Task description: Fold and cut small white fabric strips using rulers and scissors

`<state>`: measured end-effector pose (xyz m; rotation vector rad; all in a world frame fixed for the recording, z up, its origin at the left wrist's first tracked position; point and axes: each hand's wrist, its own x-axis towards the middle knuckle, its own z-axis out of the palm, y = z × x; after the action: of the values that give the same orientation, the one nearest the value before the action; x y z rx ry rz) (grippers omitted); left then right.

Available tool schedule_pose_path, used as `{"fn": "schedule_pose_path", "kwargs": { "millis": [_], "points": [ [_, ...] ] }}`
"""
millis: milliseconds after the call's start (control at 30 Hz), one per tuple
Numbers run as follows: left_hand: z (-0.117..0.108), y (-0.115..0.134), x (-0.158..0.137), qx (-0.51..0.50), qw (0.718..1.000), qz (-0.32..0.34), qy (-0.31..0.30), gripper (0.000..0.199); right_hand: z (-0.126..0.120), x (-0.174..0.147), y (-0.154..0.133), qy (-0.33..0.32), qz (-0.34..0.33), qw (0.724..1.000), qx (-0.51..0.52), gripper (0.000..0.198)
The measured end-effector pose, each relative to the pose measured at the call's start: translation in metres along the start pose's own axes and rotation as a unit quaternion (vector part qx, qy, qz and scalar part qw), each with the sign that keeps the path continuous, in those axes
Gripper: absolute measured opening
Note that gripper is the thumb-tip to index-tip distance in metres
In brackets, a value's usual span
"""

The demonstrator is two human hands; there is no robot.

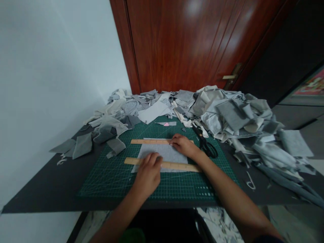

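Note:
A piece of light grey cloth [164,151] lies on the green cutting mat [113,184], with two wooden rulers across it. My left hand [148,170] grips the nearer ruler [181,165] with curled fingers, close to the cloth's left half. A small dark spot shows by its fingertips, too blurred to name. On the farther ruler [146,141], along the cloth's far edge, my right hand [184,145] has its fingers pinched together at the wood. Black-handled scissors [209,148] rest just right of my right hand.
Heaps of grey and white cloth scraps [227,114] line the back and right of the black table [32,189]. More scraps [83,145] lie at the left. A grey strip with a pink piece [166,124] sits beyond the rulers. Behind stands a brown door [174,50].

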<state>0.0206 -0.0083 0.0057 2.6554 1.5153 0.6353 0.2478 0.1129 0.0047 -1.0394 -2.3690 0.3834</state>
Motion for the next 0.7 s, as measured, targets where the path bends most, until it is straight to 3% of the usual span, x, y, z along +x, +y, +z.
{"fn": "schedule_pose_path", "kwargs": {
  "millis": [167,400,700],
  "points": [
    [0.001,-0.018,-0.012,-0.044,0.999,0.005,0.022,0.044,0.000,0.001,0.002,0.004,0.000,1.000,-0.009,0.020],
    [0.002,-0.017,-0.010,-0.064,0.997,0.018,0.038,0.044,0.000,-0.001,0.003,0.008,-0.002,1.000,-0.011,0.021],
    [0.000,-0.012,-0.015,-0.033,0.999,-0.010,0.033,0.039,-0.001,-0.002,0.001,0.006,-0.005,1.000,-0.002,0.020]
  ]
}}
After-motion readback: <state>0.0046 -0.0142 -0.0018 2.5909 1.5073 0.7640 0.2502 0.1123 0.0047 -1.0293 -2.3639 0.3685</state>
